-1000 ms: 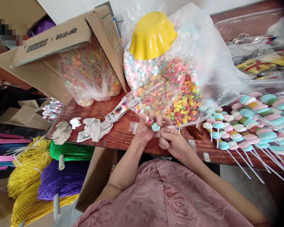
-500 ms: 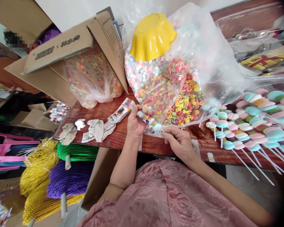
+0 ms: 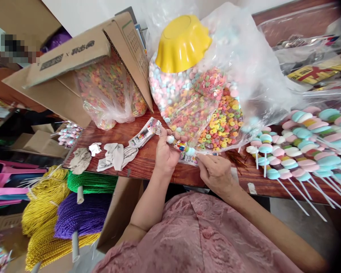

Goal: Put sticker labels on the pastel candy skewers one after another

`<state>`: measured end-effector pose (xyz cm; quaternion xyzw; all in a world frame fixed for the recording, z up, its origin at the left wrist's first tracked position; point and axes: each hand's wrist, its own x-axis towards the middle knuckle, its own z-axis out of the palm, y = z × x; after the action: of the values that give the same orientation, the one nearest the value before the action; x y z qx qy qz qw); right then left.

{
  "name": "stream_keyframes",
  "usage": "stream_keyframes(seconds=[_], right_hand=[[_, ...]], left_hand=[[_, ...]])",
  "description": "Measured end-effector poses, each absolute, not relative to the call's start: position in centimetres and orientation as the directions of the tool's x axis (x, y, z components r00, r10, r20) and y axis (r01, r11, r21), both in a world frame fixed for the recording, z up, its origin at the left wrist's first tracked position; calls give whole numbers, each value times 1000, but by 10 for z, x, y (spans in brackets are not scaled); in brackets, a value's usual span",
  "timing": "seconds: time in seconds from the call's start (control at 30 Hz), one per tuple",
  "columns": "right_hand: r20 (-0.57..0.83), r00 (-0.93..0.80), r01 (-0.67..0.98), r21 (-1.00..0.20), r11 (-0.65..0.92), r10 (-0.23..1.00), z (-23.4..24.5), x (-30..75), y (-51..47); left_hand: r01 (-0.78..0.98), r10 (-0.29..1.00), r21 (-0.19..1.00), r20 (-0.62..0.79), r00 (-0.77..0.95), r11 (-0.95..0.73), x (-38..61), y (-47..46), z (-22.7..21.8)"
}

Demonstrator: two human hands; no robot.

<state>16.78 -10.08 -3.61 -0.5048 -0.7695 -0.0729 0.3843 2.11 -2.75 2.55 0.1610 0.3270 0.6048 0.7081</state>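
A candy skewer (image 3: 190, 151) with pale blue and white marshmallows and colourful pieces lies between my hands, above the table's front edge. My left hand (image 3: 166, 153) is closed around its left part, fingers curled and thumb up. At its other end, my right hand (image 3: 215, 169) is closed in a pinch, knuckles up; the stick is mostly hidden by the fingers. Just behind are loose gummy rings (image 3: 226, 121) in a clear plastic bag, with marshmallows (image 3: 161, 89) beside them. Printed small packets (image 3: 144, 133) rest left of my left hand, and another printed wrapper (image 3: 187, 159) is under the skewer.
An upturned yellow bowl (image 3: 183, 43) sits on the bags. Finished marshmallow skewers (image 3: 304, 151) are piled at right, sticks over the edge. An open carton (image 3: 130, 57) holds bagged gummies. Gloves (image 3: 116, 156) lie at left; bundled metallic cords (image 3: 82, 214) stand below.
My right hand has turned knuckles up and shifted slightly right at the skewer's end. The left hand keeps its hold, moved slightly right. The view has shifted a little.
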Motion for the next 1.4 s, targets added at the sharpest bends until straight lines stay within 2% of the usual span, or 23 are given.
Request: stream_keyframes(seconds=[0.27, 0.43, 0.5, 0.63, 0.77, 0.83, 0.9, 1.03, 1.13, 1.3, 1.4], right_hand=[[627, -277, 788, -285, 546, 728, -32, 166, -100], [643, -383, 754, -198, 627, 663, -23, 162, -102], [651, -331, 763, -241, 600, 683, -23, 160, -102], [600, -197, 727, -442, 526, 775, -26, 159, -102], [455, -112, 517, -732, 443, 883, -21, 155, -99], [390, -92, 422, -818, 390, 916, -18, 153, -96], [390, -78, 412, -825, 386, 918, -17, 153, -92], [486, -88, 547, -706, 449, 870, -20, 161, -83], [473, -94, 617, -663, 424, 876, -24, 170, -78], [335, -151, 495, -789, 365, 930, -23, 169, -78], [279, -147, 440, -841, 315, 949, -24, 164, -80]], left_hand=[[-747, 969, 633, -239, 60, 202, 20, -28, 20], [-759, 970, 625, -240, 35, 182, 20, -26, 19], [-749, 981, 645, -193, 32, 152, 21, -29, 19], [-723, 996, 686, -89, 31, 84, 25, -36, 17], [-712, 996, 697, -74, 51, 88, 31, -41, 15], [-716, 994, 690, -86, 71, 111, 35, -43, 13], [-717, 990, 683, -110, 91, 141, 37, -45, 11], [-707, 978, 677, -173, 114, 202, 32, -43, 4], [-718, 978, 664, -164, 132, 208, 19, -36, 3], [-711, 978, 679, -198, 62, 182, 12, -28, 3], [-689, 977, 695, -185, 109, 208, 18, -31, 0]])
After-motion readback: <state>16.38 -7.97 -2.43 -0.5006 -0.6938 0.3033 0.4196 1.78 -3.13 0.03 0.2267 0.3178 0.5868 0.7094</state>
